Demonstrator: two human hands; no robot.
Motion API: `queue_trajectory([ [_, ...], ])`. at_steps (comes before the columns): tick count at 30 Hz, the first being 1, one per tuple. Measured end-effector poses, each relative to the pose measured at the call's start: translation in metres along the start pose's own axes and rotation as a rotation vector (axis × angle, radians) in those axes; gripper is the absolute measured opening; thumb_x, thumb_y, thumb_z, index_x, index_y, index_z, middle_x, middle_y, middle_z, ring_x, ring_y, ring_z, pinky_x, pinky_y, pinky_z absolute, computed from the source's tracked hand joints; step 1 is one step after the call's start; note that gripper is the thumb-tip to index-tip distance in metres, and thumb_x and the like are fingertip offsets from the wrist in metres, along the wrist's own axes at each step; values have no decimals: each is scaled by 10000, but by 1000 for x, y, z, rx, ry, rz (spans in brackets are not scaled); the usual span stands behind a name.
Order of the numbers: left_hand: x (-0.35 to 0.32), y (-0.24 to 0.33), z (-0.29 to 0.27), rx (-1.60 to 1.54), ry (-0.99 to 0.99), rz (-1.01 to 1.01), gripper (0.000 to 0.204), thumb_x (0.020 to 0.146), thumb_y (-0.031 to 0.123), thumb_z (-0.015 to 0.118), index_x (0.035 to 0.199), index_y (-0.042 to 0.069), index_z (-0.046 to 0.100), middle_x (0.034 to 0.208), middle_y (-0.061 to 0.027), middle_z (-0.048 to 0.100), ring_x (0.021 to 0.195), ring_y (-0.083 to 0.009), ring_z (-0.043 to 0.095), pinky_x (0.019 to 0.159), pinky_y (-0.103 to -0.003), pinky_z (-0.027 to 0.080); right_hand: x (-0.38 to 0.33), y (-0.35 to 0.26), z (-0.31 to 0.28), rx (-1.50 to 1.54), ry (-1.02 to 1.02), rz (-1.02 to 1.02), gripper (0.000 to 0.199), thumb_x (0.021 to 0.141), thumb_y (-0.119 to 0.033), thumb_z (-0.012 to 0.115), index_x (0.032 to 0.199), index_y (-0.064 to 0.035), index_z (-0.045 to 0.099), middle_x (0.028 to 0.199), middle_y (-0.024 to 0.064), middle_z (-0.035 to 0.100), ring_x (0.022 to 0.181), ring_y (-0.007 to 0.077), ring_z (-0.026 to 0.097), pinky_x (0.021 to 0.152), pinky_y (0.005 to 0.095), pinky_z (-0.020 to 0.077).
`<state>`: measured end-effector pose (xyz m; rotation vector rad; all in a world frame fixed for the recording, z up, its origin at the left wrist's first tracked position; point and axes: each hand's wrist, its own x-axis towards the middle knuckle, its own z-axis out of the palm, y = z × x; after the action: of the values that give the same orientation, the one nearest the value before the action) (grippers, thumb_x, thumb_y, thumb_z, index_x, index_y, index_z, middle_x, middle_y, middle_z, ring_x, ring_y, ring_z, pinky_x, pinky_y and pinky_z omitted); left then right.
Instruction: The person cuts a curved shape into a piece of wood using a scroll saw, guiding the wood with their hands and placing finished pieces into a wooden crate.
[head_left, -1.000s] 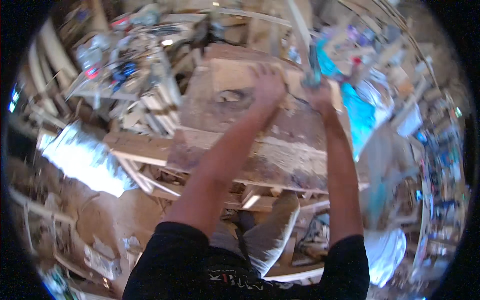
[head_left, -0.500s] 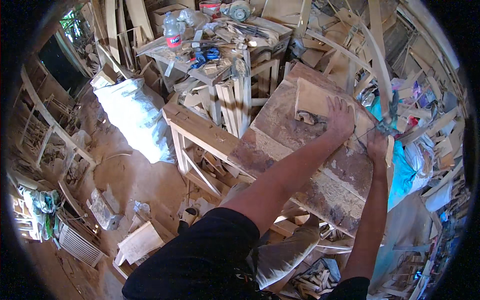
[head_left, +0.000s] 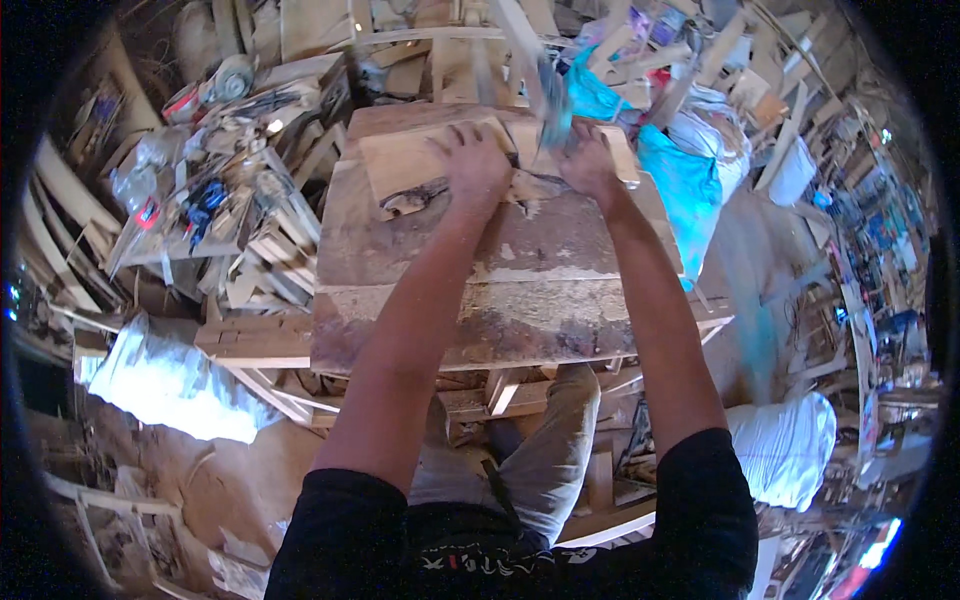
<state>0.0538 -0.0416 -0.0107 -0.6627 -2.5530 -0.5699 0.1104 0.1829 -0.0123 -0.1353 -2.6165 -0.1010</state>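
A pale wooden board [head_left: 400, 168] with a dark, ragged near edge lies on a worn brown wooden worktop [head_left: 400, 240]. My left hand [head_left: 472, 168] presses flat on it, fingers spread. My right hand [head_left: 587, 163] rests on the board's right part [head_left: 624, 160], its fingers apart and pointing forward, somewhat blurred. Between the hands a wooden arm [head_left: 516, 28] comes down from the far side. Its grey-blue metal end [head_left: 552, 105] is smeared by motion and hides part of the board. A dark cut or gap shows below that end.
At left, a cluttered bench [head_left: 215, 215] carries scraps, a bottle [head_left: 145, 210] and a grinder [head_left: 230, 78]. A white sack [head_left: 180, 385] stands below it. Turquoise sacks [head_left: 682, 180] hang right of the worktop, and another white sack [head_left: 785, 450] sits at lower right. Offcuts crowd the far side.
My view has swung to the right, so the worktop now sits centrally. The board has turned relative to the worktop's edges, with both hands still on it and closer to level with each other.
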Motion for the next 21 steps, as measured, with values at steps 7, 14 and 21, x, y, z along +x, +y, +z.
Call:
queue_trajectory([
  [7,0,-4,5,-17,105,32,447,898,212,575,1303,31,633,1363,-245,554,1382,-468,432,1133,-817,155,-2,-10,-15,-50,-54,53,683,1002,-506,528,1566,-137,416,1574,193,450,1441,431,429,1186,652,299],
  [14,0,-5,2,-6,77,15,460,884,226,614,1311,55,604,1374,-227,544,1376,-462,436,1112,-830,181,0,-9,-18,-59,-106,25,657,992,-461,547,1520,-79,468,1513,221,467,1432,422,419,1174,651,314],
  [21,-1,-3,-4,-11,-30,7,602,873,237,666,1443,93,534,1534,-207,462,1463,-441,375,1152,-828,126,0,-6,-17,70,-58,100,652,976,-463,552,1516,-106,474,1504,200,486,1429,423,415,1176,648,307],
])
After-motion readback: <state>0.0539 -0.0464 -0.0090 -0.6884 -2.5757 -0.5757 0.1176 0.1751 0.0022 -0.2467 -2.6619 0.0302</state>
